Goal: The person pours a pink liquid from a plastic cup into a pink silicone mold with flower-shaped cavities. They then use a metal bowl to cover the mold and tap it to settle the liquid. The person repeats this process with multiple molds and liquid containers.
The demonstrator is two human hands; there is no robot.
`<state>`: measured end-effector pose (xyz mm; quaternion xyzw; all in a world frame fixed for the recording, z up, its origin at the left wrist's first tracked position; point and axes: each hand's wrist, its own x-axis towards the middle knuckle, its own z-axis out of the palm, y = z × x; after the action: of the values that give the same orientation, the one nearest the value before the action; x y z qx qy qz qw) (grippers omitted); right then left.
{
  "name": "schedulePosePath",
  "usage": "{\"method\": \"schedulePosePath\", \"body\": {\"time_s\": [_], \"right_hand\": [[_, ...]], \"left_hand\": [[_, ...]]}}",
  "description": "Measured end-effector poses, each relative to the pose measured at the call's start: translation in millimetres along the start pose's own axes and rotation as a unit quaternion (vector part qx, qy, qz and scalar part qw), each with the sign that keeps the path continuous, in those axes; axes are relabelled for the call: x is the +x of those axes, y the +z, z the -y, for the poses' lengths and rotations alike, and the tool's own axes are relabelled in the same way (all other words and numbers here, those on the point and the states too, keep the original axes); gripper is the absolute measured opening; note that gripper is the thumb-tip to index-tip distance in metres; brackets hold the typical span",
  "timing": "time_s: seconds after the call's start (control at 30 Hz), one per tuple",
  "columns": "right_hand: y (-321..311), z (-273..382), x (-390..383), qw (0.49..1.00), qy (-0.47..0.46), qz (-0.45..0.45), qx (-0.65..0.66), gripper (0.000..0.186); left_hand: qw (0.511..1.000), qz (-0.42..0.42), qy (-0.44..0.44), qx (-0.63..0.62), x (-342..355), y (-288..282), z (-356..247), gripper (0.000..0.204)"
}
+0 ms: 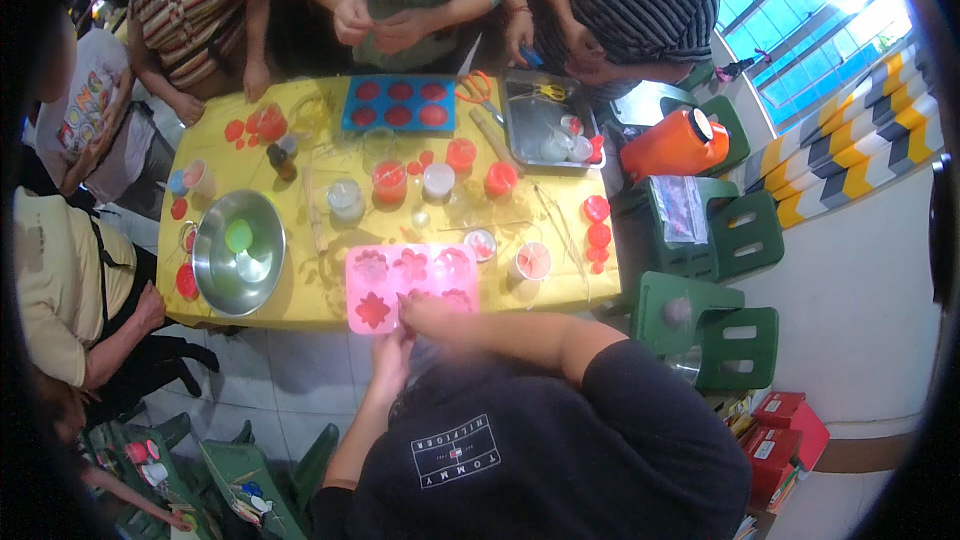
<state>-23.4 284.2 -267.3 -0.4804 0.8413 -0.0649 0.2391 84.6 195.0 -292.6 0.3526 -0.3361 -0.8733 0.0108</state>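
Presently, pink mould [410, 286] at yellow-covered table's [575, 290] near edge.
Right hand [426, 314] is over its front row, left hand [393, 350] at its near rim; finger closure on both cannot be told.

Pink mould [391, 284], seen from above. We note a shallow, flexible-looking tray of roughly rectangular outline with rounded corners, lying flat with its openings facing upward at the near edge of the yellow-covered surface [322, 292]. Flower-shaped cavities stand in two rows: we count three along the far row and distinguish one at each end of the near row, the middle of which is hidden from us. The near-left cavity [372, 310], with pointed petals, appears a deeper red than its neighbours; we cannot tell whether it is filled.
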Motion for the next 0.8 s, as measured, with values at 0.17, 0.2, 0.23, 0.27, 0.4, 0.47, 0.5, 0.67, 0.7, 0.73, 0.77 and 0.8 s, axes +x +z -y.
{"method": "schedulePosePath", "body": {"time_s": [0.17,0.2,0.23,0.27,0.4,0.47,0.5,0.67,0.7,0.73,0.77,0.8], "right_hand": [[-23.5,7.8,-8.6,0.999,-0.017,-0.024,0.018,0.018],[-23.7,5.7,-8.9,0.999,-0.039,-0.034,0.015,0.018],[-23.8,3.8,-9.0,0.997,-0.061,-0.045,0.013,0.019],[-23.4,2.7,-9.0,0.998,-0.046,-0.039,0.022,0.018],[-29.2,2.1,-9.4,0.996,-0.036,-0.065,0.048,0.019],[-27.5,-3.4,-9.4,0.993,-0.029,-0.086,0.080,0.018],[-37.4,-1.2,-11.4,0.991,-0.019,-0.084,0.107,0.018],[-85.7,-25.8,-29.8,0.952,0.016,-0.209,0.223,0.015],[-97.6,-34.6,-32.1,0.942,0.027,-0.233,0.239,0.012],[-105.2,-48.8,-30.9,0.957,0.065,-0.217,0.182,0.012],[-110.6,-63.5,-28.4,0.967,0.101,-0.200,0.123,0.012],[-114.2,-77.5,-27.8,0.966,0.117,-0.199,0.118,0.012]], "left_hand": [[1.000,-0.015,-0.002,-0.015,0.2,-1.3,2.5,0.019],[1.000,-0.018,-0.002,-0.014,0.0,0.0,1.9,0.019],[1.000,-0.021,-0.002,-0.013,0.0,1.0,1.5,0.018],[1.000,-0.017,-0.002,-0.021,1.5,0.4,3.0,0.017],[1.000,-0.002,-0.013,-0.027,4.9,-5.0,4.6,0.017],[0.999,-0.007,-0.026,-0.023,5.6,-5.8,4.6,0.018],[0.999,-0.023,-0.028,-0.029,5.8,-8.9,6.5,0.018],[0.998,-0.040,-0.022,-0.030,-3.2,4.5,-2.5,0.021],[0.998,-0.042,-0.026,-0.031,-2.0,0.2,0.2,0.021],[0.998,-0.042,-0.032,-0.029,-1.5,-1.6,1.2,0.022],[0.998,-0.045,-0.028,-0.029,-2.5,-1.4,1.0,0.022],[0.998,-0.047,-0.026,-0.030,-3.2,-0.1,1.0,0.022]]}}
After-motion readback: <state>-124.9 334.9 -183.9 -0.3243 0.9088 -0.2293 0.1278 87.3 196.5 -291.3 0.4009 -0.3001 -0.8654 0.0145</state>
